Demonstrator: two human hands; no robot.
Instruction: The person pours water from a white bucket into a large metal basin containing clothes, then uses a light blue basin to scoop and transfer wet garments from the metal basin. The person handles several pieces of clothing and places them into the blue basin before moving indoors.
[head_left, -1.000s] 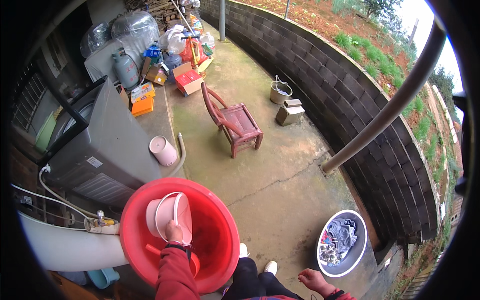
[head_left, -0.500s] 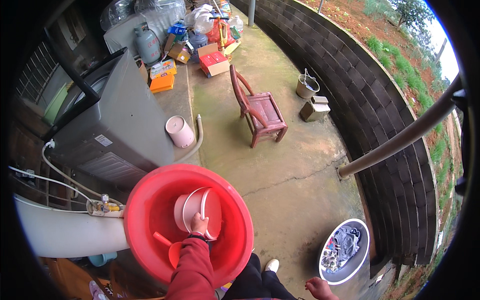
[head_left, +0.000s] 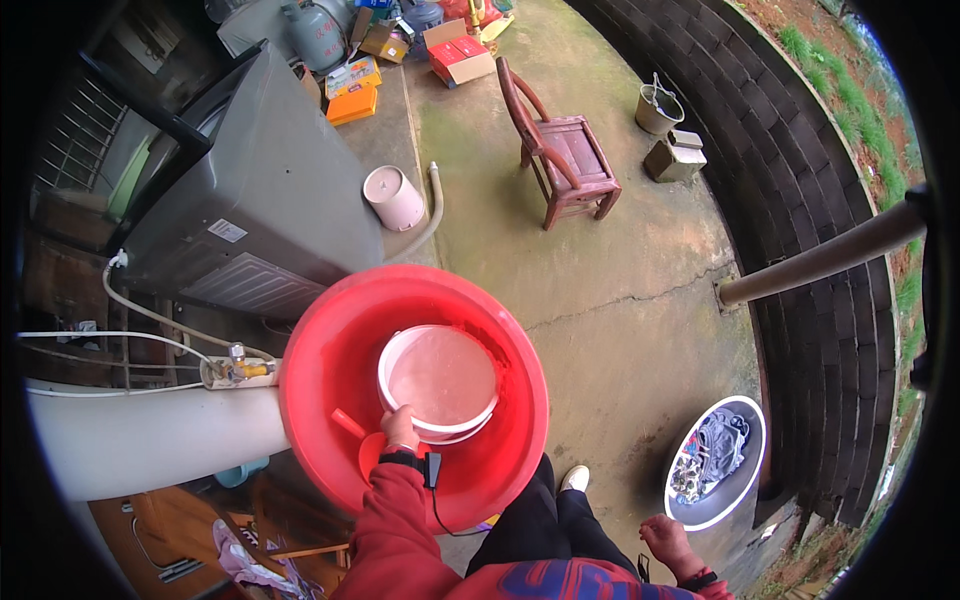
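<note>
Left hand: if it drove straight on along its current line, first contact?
The pink bucket: the left hand grips its near rim, so no gap. Past that, probably the far wall of the red tub, though depth is hard to judge from this one view.

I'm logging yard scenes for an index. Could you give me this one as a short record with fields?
Left hand: gripping the pink bucket at its near edge
Bucket location: inside the red tub
Also in tub: red dipper
Right hand: apparently empty, near the grey basin
Basin contents: clothes
Beyond tub: grey washing machine, reddish chair
</note>
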